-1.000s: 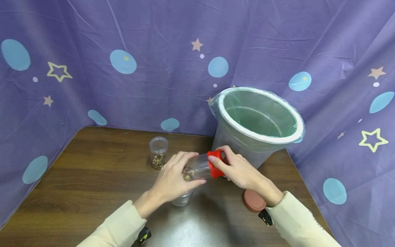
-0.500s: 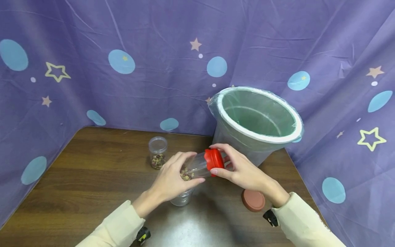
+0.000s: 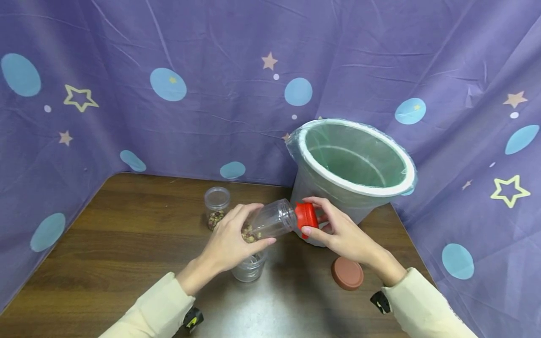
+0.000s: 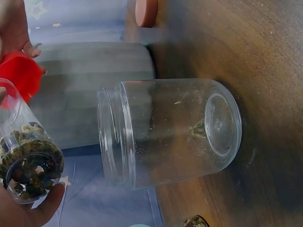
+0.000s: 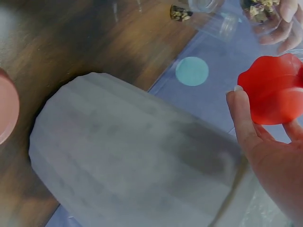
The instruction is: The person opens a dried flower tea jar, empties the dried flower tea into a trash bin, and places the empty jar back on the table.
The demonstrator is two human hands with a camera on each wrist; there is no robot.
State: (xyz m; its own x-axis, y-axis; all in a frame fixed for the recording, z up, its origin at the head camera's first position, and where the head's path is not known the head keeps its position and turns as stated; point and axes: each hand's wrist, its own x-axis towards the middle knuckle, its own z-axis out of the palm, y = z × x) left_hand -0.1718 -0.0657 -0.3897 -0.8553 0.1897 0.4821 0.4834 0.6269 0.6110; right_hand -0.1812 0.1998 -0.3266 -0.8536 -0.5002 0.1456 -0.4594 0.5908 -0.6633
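My left hand point(image 3: 231, 239) grips a clear plastic jar point(image 3: 270, 219), tilted with its threaded mouth to the right. Dried flower buds point(image 4: 31, 163) lie in its bottom end. Between the thumb and fingers of my right hand point(image 3: 342, 234) is a red lid point(image 3: 306, 218) with a wavy edge, held just off the jar's mouth. Below the left hand a wider clear jar point(image 4: 175, 132) stands uncapped on the table, a small bit of dried matter at its base. The hand hides much of it in the head view.
Behind the left hand stands another clear jar point(image 3: 217, 199) with dried buds in it. A tall bin point(image 3: 351, 188) with a clear liner is at the back right. A brownish-pink round lid point(image 3: 347, 273) lies on the wooden table point(image 3: 139, 244). A purple curtain point(image 3: 236, 94) hangs behind.
The red lid has come off the held jar's mouth, the right hand moving slightly right with it. The left hand has shifted a little left with the jar, baring its threaded neck.
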